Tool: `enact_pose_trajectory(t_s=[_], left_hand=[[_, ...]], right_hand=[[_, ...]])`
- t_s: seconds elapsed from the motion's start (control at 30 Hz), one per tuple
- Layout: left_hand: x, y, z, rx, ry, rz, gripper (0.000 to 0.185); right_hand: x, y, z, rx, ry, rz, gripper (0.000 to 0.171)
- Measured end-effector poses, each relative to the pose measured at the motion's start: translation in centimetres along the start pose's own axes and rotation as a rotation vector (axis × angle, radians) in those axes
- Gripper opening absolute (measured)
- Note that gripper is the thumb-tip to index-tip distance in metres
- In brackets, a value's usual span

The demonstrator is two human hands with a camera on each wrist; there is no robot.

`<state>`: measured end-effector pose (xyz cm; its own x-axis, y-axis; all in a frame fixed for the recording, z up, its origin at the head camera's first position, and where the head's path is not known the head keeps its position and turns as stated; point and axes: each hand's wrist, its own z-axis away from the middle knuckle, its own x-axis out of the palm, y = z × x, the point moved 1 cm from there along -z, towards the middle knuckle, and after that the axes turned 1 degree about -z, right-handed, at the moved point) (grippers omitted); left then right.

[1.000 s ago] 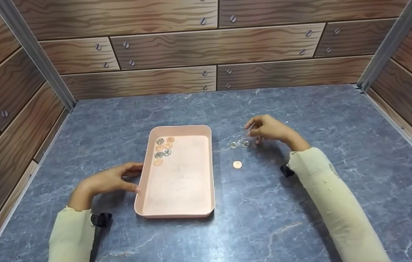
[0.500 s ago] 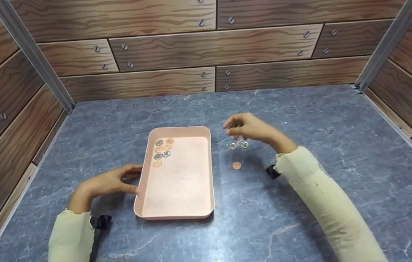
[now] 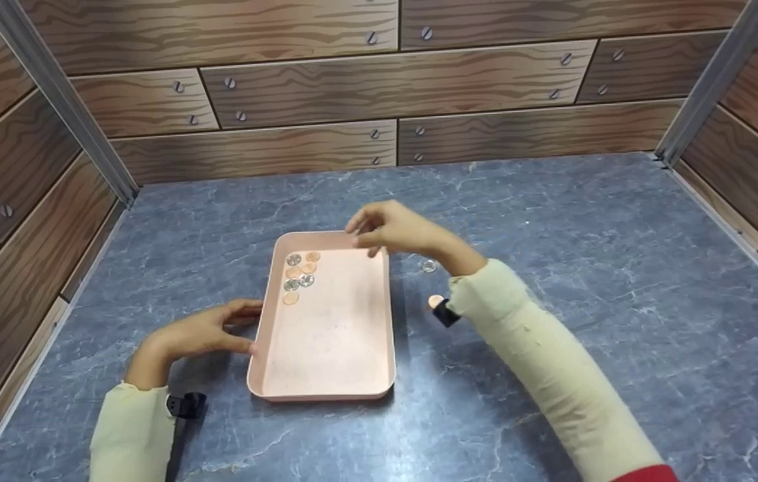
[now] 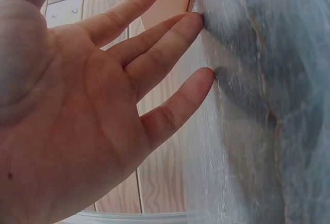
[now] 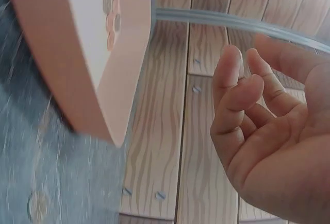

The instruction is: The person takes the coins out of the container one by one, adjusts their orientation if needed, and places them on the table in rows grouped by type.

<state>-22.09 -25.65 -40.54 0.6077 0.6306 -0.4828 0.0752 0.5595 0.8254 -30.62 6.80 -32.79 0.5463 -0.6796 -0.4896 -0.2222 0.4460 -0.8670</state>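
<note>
A shallow pink tray (image 3: 332, 321) lies on the table, with several silver and copper coins (image 3: 298, 276) grouped at its far left. At its left side my left hand (image 3: 201, 333) touches the wall with thumb and fingertips, fingers loosely extended; the left wrist view shows the open palm (image 4: 77, 95). My right hand (image 3: 399, 231) is over the tray's far right corner. Its fingers (image 5: 229, 110) are bent, thumb and fingertips close together; I cannot tell whether a coin is between them. Right of the tray lie a silver coin (image 3: 428, 266) and a copper coin (image 3: 436, 301), the latter partly covered by the wrist camera.
The blue marbled table (image 3: 553, 201) is bounded by wood-patterned walls (image 3: 298, 94) at the back and sides. Metal posts (image 3: 714, 87) stand at the back corners. A black wrist camera (image 3: 446, 312) sticks out under the right sleeve (image 3: 540, 361).
My right hand has moved left from beside the loose coins to over the tray's far right corner. The right forearm now hides one silver coin. My left hand and the tray have stayed put.
</note>
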Motion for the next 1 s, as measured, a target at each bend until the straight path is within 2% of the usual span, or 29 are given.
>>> enact_pose_trajectory(t_s=[0.2, 0.43, 0.67, 0.8, 1.0], left_hand=[[-0.2, 0.2, -0.2, -0.003, -0.001, -0.005, 0.082], [0.0, 0.2, -0.1, -0.012, 0.002, -0.014, 0.083], [0.0, 0.2, 0.3, 0.022, -0.010, 0.004, 0.082], [-0.1, 0.2, 0.2, 0.027, -0.006, -0.005, 0.082], [-0.1, 0.1, 0.0, 0.036, -0.012, -0.009, 0.081]], right_hand=[[1.8, -0.8, -1.8, 0.002, -0.017, -0.011, 0.026], [4.3, -1.0, -3.5, 0.010, -0.018, -0.071, 0.026], [7.0, -0.7, -5.1, -0.016, -0.046, -0.102, 0.027], [8.1, -0.4, -5.9, -0.029, -0.033, -0.148, 0.025], [9.6, 0.7, -6.7, -0.018, -0.041, -0.193, 0.022]])
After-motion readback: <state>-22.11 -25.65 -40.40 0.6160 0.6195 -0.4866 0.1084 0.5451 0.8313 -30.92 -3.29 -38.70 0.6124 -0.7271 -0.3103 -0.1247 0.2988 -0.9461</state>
